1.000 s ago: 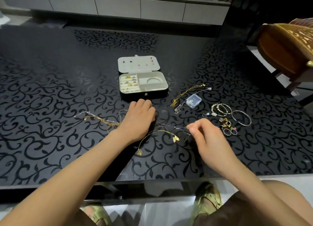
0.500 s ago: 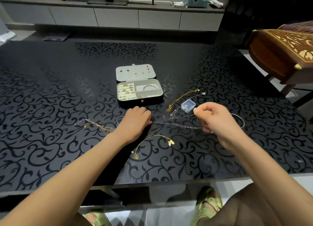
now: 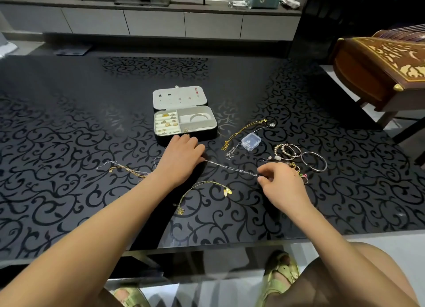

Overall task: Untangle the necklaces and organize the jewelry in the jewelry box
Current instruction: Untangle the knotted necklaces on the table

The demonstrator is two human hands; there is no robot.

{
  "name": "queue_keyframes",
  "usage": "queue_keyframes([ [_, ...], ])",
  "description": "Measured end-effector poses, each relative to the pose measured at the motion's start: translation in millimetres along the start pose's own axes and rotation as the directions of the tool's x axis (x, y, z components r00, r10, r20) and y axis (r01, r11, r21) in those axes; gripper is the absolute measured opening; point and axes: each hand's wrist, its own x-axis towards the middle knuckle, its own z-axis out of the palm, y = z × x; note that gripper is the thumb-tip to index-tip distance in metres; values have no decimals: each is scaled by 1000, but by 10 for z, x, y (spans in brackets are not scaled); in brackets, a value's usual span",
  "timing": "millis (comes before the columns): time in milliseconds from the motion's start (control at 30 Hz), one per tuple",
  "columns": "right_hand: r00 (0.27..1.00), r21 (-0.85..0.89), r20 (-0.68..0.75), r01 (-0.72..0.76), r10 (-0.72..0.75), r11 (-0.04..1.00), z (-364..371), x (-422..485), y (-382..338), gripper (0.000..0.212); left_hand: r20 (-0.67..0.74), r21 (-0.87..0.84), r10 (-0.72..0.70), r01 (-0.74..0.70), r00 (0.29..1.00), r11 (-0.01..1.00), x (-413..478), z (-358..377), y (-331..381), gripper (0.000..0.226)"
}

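Nearest us, just in from the table point(image 3: 57, 191) edge, a gold necklace point(image 3: 200, 183) lies loose. Above it the silver chain point(image 3: 230, 168), slack a second ago, now runs straight and low between the right hand point(image 3: 284, 185), whose grip pinches one end, and the left hand point(image 3: 180, 159), fingers curled down over the other. We judge this strand free of the tangle point(image 3: 128, 170) by the left wrist. Beyond, the jewelry box point(image 3: 207, 135) stands open just past the left knuckles; bracelets point(image 3: 287, 150) crowd the right, so moving room lies left and far.

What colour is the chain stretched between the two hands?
Silver. The chain is thin and shiny, and shows best in the head view.
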Motion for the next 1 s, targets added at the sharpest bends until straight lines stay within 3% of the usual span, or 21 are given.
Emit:
queue_keyframes([
  [100, 1000, 3, -15, 15, -15, 1000, -8, -55, -2, 27, -26, -118, -101, 98, 995, 988, -73, -82, 5, 21],
  [233, 975, -199, -139, 142, -171, 970, 0, -238, -133, 25, -14, -222, -253, 244, 967, 944, -335, -277, 126, 13],
  [400, 922, -155, 21, 386, -388, 909, 369, -281, -408, 25, 102, -321, -205, 228, 973, 919, -815, -422, 288, 22],
  [567, 944, -207, 17, 327, -330, 922, 508, -251, -394, 10, 192, -394, -172, 236, 966, 888, -1074, -432, 214, 16],
  [667, 967, -287, 17, 250, -256, 925, 435, -259, -348, 12, 241, -411, -174, 263, 955, 873, -1195, -482, 79, 17],
  [867, 983, -609, 67, 175, -170, 774, 255, -246, -460, 21, 248, -376, -365, 436, 897, 817, -1296, -526, -337, 15],
  [933, 974, -643, 40, 197, -224, 740, 254, -227, -599, 19, 195, -327, -455, 495, 869, 805, -1298, -509, -486, 13],
  [1000, 938, -552, 13, 296, -347, 780, 305, -198, -758, 19, 155, -289, -515, 537, 843, 792, -1267, -473, -587, 13],
])
